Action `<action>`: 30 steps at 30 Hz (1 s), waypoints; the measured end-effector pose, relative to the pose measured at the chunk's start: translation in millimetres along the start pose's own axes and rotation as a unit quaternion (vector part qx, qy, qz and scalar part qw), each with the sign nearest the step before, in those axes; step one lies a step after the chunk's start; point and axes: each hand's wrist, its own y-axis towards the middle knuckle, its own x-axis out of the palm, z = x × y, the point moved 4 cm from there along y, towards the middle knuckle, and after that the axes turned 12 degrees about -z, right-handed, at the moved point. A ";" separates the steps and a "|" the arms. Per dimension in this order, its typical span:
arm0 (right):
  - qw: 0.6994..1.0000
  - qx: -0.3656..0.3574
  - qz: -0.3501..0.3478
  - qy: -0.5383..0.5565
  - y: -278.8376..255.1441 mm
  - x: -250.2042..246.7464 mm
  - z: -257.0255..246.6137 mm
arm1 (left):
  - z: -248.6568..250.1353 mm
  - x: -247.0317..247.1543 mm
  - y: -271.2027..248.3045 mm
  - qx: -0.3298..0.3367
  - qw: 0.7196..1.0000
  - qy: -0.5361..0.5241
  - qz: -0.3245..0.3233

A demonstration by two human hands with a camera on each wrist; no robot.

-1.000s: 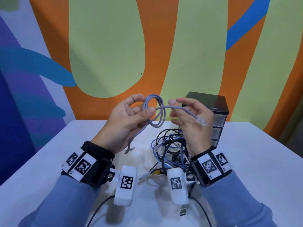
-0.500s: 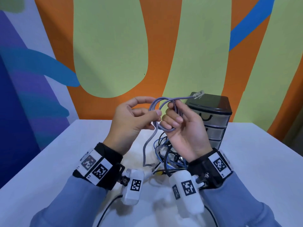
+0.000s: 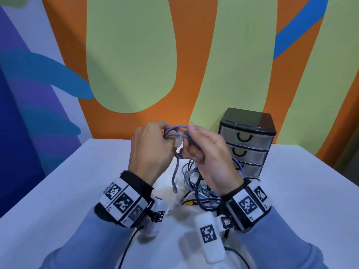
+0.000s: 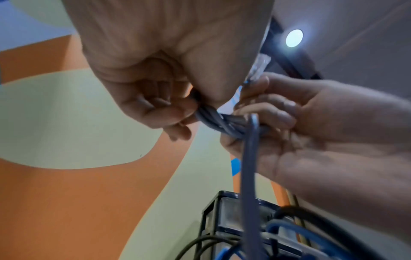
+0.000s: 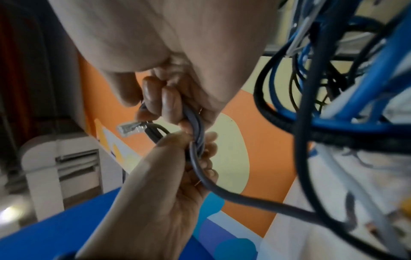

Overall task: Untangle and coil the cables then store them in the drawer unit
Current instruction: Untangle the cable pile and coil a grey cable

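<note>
Both hands were up over the bench (image 3: 291, 191), close together; the left hand (image 3: 149, 150) had its fingers (image 4: 155, 109) curled tight round a small coil of grey cable (image 3: 175, 131); the right hand (image 3: 209, 158) had its fingers (image 5: 169, 100) clamped on the same coil from the other side; the clear plug (image 3: 178, 141) at one end stuck out between the two hands; the other end hung down as a loose tail (image 3: 175, 171), and I could not tell if its tip touched the bench.

The pile (image 3: 200, 187) of blue and black cables lay on the bench, under the hands and a little nearer; the drawers (image 3: 246, 144) stood to the right and farther back, all three shut.

I think the step was to finish the coil; to do it well, one hand should hold the loops flat and not let go, while the other winds the tail round in loops the same size; the tail should be lifted away from the pile so it does not catch a blue cable; the plug end should be tucked in so the coil does not spring open; then one hand must be free to pull a drawer open.
</note>
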 end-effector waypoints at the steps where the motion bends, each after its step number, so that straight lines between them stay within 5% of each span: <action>1: 1.000 -0.004 -0.005 -0.022 -0.1 2.6 0.5 | -0.8 1.0 0.9 0.006 1.000 0.017 -0.014; 4: 0.999 0.016 0.022 0.018 2.0 4.7 6.0 | -12.5 4.8 8.9 -0.024 0.983 -0.147 -0.109; 9: 0.986 0.033 0.074 0.143 5.5 -10.5 8.0 | -10.0 6.9 5.1 -0.020 0.897 -0.365 -0.248; 12: 0.979 0.022 0.075 0.188 6.0 -15.0 6.6 | -0.4 1.5 -1.6 -0.048 0.816 -0.489 -0.303; 14: 0.974 0.023 0.070 0.214 7.0 -15.6 5.4 | 1.0 -1.1 -2.0 -0.084 0.792 -0.535 -0.283; 18: 0.973 0.029 0.089 0.213 6.7 -17.6 8.1 | -4.3 5.8 2.1 -0.142 0.803 -0.544 -0.199; 23: 0.975 -0.011 0.100 0.197 6.4 -16.7 7.5 | -6.9 14.2 2.8 -0.197 0.710 -0.661 -0.144; 25: 0.977 -0.014 0.108 0.182 5.5 -16.9 6.4 | -6.0 11.9 3.1 -0.173 0.713 -0.662 -0.153; 30: 0.978 0.028 0.162 0.126 6.4 -24.3 10.6 | 2.3 4.6 3.1 -0.044 0.820 -0.542 -0.177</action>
